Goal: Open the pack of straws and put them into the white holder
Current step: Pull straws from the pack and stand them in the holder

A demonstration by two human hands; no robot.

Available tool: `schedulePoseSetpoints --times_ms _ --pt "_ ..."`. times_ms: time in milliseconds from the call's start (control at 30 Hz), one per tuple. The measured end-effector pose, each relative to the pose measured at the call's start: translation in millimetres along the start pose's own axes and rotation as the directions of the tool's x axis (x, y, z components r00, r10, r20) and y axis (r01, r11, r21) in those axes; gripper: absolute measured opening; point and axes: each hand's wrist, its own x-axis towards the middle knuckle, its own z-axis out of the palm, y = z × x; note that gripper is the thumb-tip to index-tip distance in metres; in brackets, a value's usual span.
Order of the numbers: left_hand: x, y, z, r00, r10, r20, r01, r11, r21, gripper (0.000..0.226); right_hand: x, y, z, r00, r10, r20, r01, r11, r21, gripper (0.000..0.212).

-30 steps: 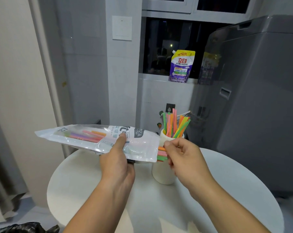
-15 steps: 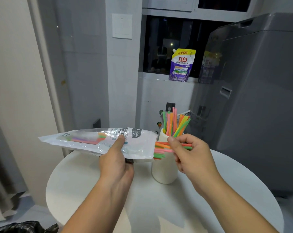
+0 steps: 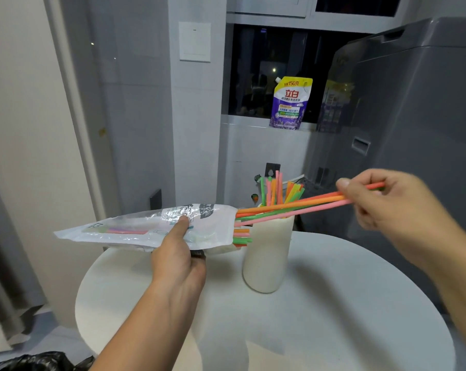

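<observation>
straws (image 3: 293, 207): orange, pink, green | holder (image 3: 266, 258): white | pouch (image 3: 289, 103): purple, yellow

The round table (image 3: 333, 303) has bare surface from 3 to 7 o'clock of the white holder (image 3: 266, 253); a hand can pass there. Above the holder's mouth, upright straws (image 3: 277, 188) and the slanted bundle (image 3: 293, 207) block entry. At 9 o'clock the pack (image 3: 146, 228) stands in the way. At 2 o'clock the grey appliance (image 3: 413, 129) stands near.
</observation>
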Motion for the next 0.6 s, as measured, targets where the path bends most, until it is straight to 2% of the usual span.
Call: schedulePoseSetpoints --times_ms 267,600 --pt "-1 0 1 1.0 -0.013 -0.02 0.013 1.0 0.005 0.041 20 -17 -47 0.996 -0.037 0.081 0.047 0.99 -0.134 0.029" --pt "0 6 -1 0.999 -0.028 -0.041 0.028 1.0 0.0 0.039 23 -37 -71 0.998 -0.068 -0.006 0.065 0.977 -0.203 0.038"
